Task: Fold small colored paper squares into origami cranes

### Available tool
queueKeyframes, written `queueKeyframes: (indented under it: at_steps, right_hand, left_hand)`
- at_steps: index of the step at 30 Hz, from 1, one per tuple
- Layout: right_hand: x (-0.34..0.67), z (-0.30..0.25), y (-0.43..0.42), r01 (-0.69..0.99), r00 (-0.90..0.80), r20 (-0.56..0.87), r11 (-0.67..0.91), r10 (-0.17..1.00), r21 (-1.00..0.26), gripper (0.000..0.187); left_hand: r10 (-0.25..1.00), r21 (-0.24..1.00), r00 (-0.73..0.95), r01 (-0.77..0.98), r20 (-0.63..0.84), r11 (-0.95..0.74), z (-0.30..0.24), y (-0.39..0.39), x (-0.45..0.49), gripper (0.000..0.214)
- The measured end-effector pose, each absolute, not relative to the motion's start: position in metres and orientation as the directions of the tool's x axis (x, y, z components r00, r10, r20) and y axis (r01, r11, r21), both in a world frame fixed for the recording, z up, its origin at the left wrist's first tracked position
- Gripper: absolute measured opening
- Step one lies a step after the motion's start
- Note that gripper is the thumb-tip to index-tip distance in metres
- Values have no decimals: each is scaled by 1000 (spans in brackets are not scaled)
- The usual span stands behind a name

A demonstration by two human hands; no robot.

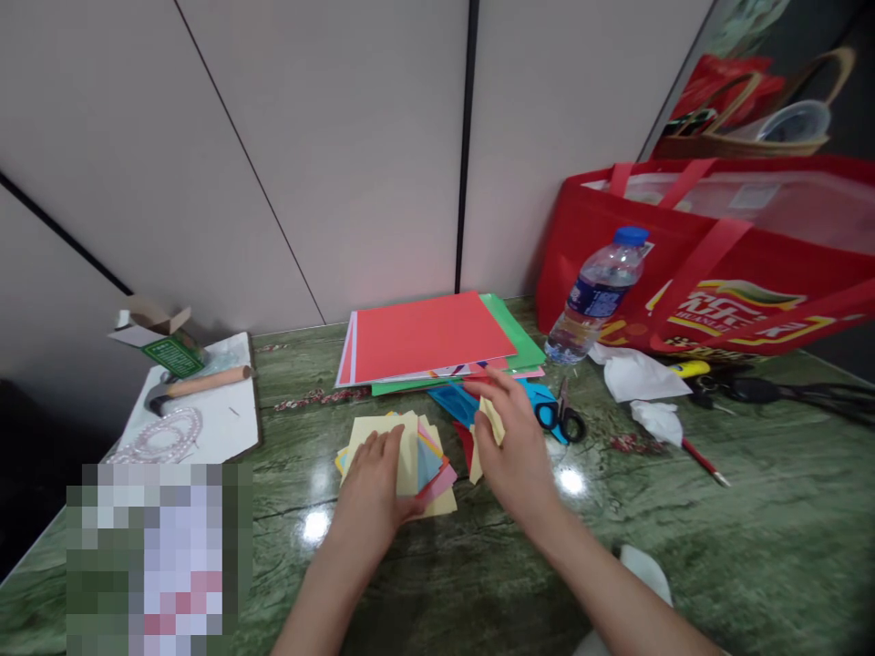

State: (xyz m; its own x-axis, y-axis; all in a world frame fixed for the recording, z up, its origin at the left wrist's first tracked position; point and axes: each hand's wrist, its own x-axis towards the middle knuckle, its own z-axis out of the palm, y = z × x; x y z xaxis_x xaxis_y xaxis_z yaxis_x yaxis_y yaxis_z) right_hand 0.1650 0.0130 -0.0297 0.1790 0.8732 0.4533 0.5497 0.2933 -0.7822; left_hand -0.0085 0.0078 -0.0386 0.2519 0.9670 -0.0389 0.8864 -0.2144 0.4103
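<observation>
My left hand [373, 469] lies with its fingers stretched out over a loose stack of coloured paper squares [429, 460], a cream sheet on top. Its thumb touches the stack's right side. Beside it, my right hand [512, 446] is over a folded cream paper piece [490, 421], which shows around the thumb. The fingers of this hand are apart; whether they touch the paper is hard to see. Blue folded paper [455, 404] and a red paper piece [464, 445] lie behind the right hand. Black-handled scissors [561, 421] rest to its right.
Large coloured sheets [430, 337] lie against the wall. A water bottle [598, 296] stands by a red bag [684, 264]. Crumpled tissue [639, 372] and a red pencil [704, 462] are at right. At left, a white board [232, 396] bears a hammer [205, 383], a small box [168, 342] and beads [160, 437].
</observation>
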Motion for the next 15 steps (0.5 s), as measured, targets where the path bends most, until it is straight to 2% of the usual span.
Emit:
queueKeyframes:
  at_steps: [2, 4, 6, 11, 13, 15]
  right_hand:
    - [160, -31, 11, 439, 43, 429, 369, 902, -819, 31]
    - [155, -33, 8, 370, -135, 316, 344, 939, -863, 33]
    - [151, -35, 5, 505, -250, 206, 309, 946, -806, 31]
    - [149, -34, 2, 850, -188, -22, 152, 982, -504, 38]
    - [150, -33, 2, 919, -118, -79, 79, 990, -387, 36]
    - [150, -32, 3, 943, -53, -88, 21, 995, -332, 31]
  left_hand:
    - [962, 418, 270, 879, -42, -229, -40, 7, -8, 67]
    - [963, 433, 265, 875, -57, -215, -38, 7, -9, 60]
    - [966, 438, 248, 878, -74, -192, -36, 7, -9, 52]
    - [974, 458, 215, 875, -74, -159, -33, 9, -8, 32]
    - [982, 500, 183, 854, -36, -141, -31, 10, -8, 19]
    - [995, 561, 99, 822, 19, -93, -24, 8, -7, 12]
